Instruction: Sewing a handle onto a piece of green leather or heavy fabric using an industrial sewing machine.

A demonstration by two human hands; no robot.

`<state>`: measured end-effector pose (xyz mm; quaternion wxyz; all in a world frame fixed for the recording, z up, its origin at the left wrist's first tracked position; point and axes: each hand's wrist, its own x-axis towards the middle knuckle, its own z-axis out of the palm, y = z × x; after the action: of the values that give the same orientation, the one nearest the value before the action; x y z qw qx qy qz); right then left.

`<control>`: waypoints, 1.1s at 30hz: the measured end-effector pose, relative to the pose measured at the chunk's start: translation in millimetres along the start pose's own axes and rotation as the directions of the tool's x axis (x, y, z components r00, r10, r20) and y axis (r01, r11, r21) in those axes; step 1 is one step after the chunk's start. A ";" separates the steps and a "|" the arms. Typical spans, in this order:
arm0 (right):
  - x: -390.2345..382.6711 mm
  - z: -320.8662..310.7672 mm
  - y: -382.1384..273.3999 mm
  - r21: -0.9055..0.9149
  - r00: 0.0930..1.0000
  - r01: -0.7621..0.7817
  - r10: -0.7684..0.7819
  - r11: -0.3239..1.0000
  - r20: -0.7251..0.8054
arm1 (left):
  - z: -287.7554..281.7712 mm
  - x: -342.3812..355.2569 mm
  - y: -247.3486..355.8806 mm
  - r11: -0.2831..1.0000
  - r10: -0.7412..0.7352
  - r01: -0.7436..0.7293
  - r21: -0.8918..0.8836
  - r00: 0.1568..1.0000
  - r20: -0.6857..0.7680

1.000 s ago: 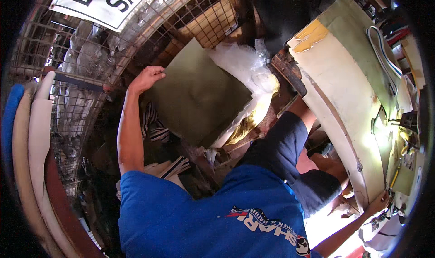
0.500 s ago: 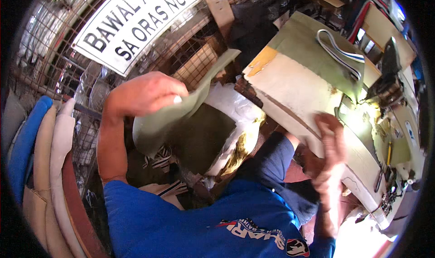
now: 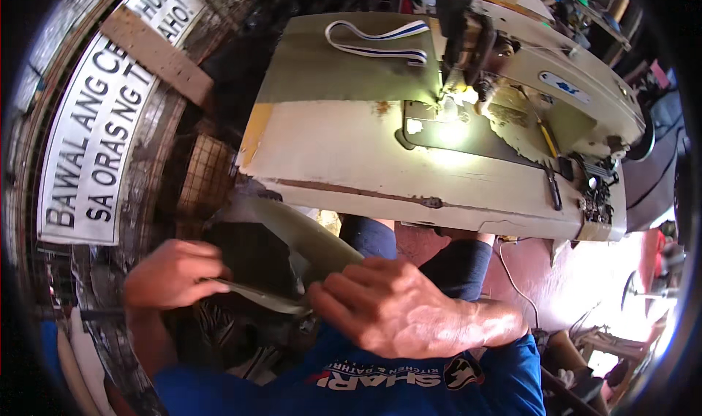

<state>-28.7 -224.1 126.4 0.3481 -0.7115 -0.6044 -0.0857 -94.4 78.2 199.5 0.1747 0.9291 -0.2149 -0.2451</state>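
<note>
A piece of olive-green fabric (image 3: 311, 240) hangs in front of my body, left of my legs, with its edge stretched between my hands. My left hand (image 3: 179, 273) is closed, pinching one end of that edge between thumb and fingers. The other end is under the curled fingers of my right hand (image 3: 391, 306), which hides part of the fabric. Beyond my hands, a sewing machine (image 3: 563, 76) stands on a cream worktable (image 3: 329, 149), its lamp lighting the needle area. Another olive-green fabric panel (image 3: 314, 65) lies flat by the needle, with a white-and-blue striped strap (image 3: 376, 39) looped on top.
On the table's right lie a yellow-handled tool (image 3: 552, 142), a dark slim tool (image 3: 553, 187) and small metal parts (image 3: 596, 189). Wire mesh with a white sign (image 3: 102, 145) borders the left side. Fabric rolls (image 3: 77, 365) stand at the lower left.
My right hand has come from the table's front edge to the fabric and closed on it. My left hand has lowered with the fabric. The view has turned right, toward the sewing machine.
</note>
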 end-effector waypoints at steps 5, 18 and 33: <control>1.8 20.6 0.4 0.306 0.988 -0.081 0.118 0.948 -0.104 | -73.1 0.4 28.7 0.953 -0.134 0.231 0.196 0.902 -0.410; -107.7 106.4 38.3 0.968 0.287 -0.242 0.958 0.065 0.007 | 39.6 326.2 18.4 0.747 0.665 -0.380 0.546 0.400 -0.631; -154.2 102.0 50.0 0.814 0.283 -0.549 0.958 0.191 -0.034 | 77.5 355.9 -1.3 0.818 0.569 -0.474 0.325 0.584 -0.579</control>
<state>-52.5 -287.8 -52.6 0.7220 -0.6787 0.0099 0.1342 145.2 -110.4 0.1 0.2392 0.8586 -0.4194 0.1724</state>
